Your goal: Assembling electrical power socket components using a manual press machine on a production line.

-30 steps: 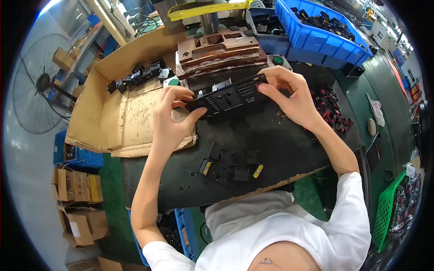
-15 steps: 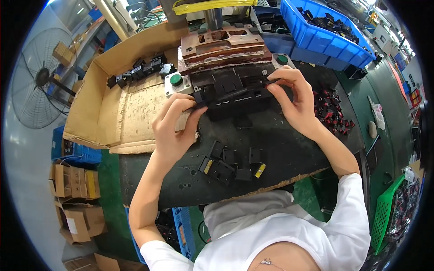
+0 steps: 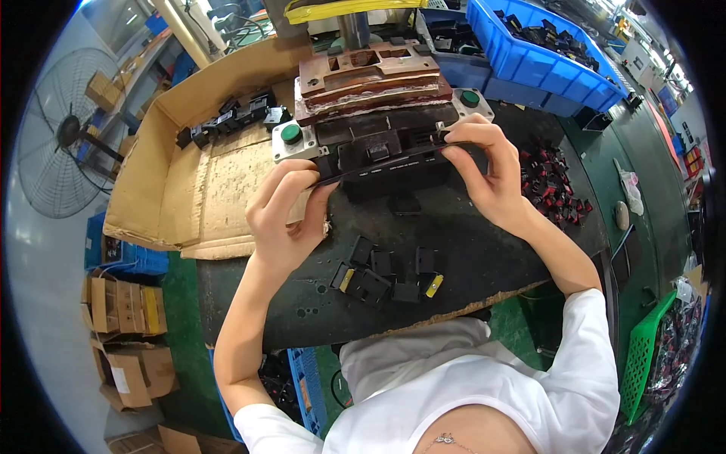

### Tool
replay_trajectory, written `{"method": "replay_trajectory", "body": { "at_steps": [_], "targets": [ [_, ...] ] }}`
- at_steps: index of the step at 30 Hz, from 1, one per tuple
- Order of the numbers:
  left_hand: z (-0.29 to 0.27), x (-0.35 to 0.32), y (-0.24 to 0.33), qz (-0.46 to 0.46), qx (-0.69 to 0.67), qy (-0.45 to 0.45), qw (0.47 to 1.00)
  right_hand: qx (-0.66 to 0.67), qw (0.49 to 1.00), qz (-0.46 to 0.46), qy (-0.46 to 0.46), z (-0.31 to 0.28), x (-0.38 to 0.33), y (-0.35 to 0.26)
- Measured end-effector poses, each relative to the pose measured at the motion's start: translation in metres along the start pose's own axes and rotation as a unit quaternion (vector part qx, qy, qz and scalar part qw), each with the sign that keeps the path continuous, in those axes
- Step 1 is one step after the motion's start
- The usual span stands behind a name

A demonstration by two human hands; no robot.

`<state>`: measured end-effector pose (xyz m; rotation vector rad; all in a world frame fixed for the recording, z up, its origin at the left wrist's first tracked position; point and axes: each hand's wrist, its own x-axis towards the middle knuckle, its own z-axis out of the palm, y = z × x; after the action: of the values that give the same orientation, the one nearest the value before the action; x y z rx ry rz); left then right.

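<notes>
both hands (image 3: 283,219) (image 3: 488,170) gripping black panel (image 3: 386,163), now farther forward over press fixture (image 3: 370,98)

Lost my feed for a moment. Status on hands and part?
Left hand and right hand each grip an end of the black panel. Panel sits level at the press fixture. Nothing blocks it.

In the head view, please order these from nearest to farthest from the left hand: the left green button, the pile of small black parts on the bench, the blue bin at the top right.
From the left hand:
1. Left green button, just above the hand, on the press.
2. Pile of small black parts, below and to the right, on the bench.
3. Blue bin, far at the upper right.
</notes>
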<state>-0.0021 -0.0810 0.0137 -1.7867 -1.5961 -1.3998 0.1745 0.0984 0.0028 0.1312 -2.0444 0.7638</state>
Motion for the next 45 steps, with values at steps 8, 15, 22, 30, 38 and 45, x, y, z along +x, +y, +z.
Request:
{"method": "replay_trajectory", "body": {
  "at_steps": [8,15,22,30,38,45],
  "targets": [
    [-0.007,0.008,-0.002,-0.344,-0.284,-0.055,0.893,0.178,0.943,0.282,0.001,0.000,0.007,-0.018],
    [-0.013,0.011,-0.005,-0.539,-0.482,-0.050,0.689,0.481,0.672,0.563,0.010,0.001,0.004,-0.003],
    [-0.012,0.008,-0.007,-0.547,-0.533,-0.033,0.645,0.568,0.607,0.555,0.013,-0.003,0.004,-0.004],
    [-0.012,0.013,-0.004,-0.569,-0.482,-0.086,0.661,0.541,0.620,0.567,0.011,-0.003,0.004,-0.002],
    [-0.013,0.013,-0.002,-0.531,-0.399,-0.110,0.739,0.396,0.752,0.526,-0.011,0.007,0.001,-0.011],
    [-0.003,0.003,-0.011,-0.468,-0.359,-0.135,0.796,0.247,0.904,0.342,-0.076,0.002,0.004,-0.001]
  ]
}}
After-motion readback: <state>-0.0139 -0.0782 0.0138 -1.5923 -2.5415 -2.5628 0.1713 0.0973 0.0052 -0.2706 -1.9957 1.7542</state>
